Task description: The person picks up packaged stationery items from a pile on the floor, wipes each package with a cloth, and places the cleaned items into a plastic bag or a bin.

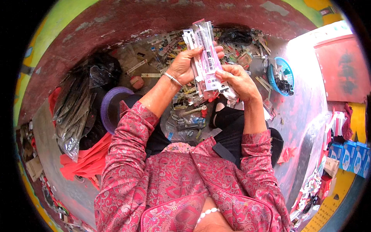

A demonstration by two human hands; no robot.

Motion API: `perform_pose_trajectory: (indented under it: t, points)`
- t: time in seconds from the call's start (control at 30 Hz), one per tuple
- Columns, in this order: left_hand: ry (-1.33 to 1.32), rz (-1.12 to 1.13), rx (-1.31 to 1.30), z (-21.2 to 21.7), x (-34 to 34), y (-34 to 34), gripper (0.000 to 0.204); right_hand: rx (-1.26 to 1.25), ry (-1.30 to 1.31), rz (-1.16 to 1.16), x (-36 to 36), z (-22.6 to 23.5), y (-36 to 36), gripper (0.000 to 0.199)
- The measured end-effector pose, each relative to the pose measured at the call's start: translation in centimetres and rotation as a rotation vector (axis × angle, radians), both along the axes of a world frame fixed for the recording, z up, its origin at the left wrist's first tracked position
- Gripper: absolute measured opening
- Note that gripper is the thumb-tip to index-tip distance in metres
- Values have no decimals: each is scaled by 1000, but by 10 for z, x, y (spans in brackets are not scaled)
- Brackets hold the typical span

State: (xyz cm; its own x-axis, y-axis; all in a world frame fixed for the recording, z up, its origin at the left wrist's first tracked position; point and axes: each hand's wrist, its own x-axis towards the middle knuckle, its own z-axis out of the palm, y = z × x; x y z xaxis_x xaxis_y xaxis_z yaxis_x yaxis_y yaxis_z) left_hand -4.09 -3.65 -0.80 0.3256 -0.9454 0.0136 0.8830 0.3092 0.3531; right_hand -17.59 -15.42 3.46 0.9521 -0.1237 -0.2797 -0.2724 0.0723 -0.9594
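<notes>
A small stack of long, slim packets [208,58], pink and white cards in clear plastic, is held up in front of me over the littered floor. My left hand [182,66] is closed round the left side of the stack, its fingers passing behind and showing at the right edge. With the thumb on top, my right hand [241,82] pinches the lower right part of the packets. The ends of the packets fan slightly apart at the top. What lies inside them is too small to make out.
Loose slim packages and small items [185,116] litter the floor. A light-blue basket [273,77] with dark pieces stands right. On the left are a purple basin [105,106], a black plastic bag [106,71], clear plastic sleeves [72,120] and red cloth [91,156]. Blue boxes [349,156] sit far right.
</notes>
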Motion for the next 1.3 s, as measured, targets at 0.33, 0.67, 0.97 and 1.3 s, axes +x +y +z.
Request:
perform_pose_trajectory:
  t: [0.33,0.67,0.97,1.3]
  points:
    - [-18,29,264,-16,-1,-8,46,-1017,-181,32,8,-8,8,24]
    - [2,-25,116,-1,3,-2,49,-318,98,92,3,-4,5,28]
    - [151,-188,-23,2,0,1,61,61,189,41,-4,-9,3,22]
    - [56,-188,15,-9,6,-1,63,18,215,136,-4,-22,-5,24]
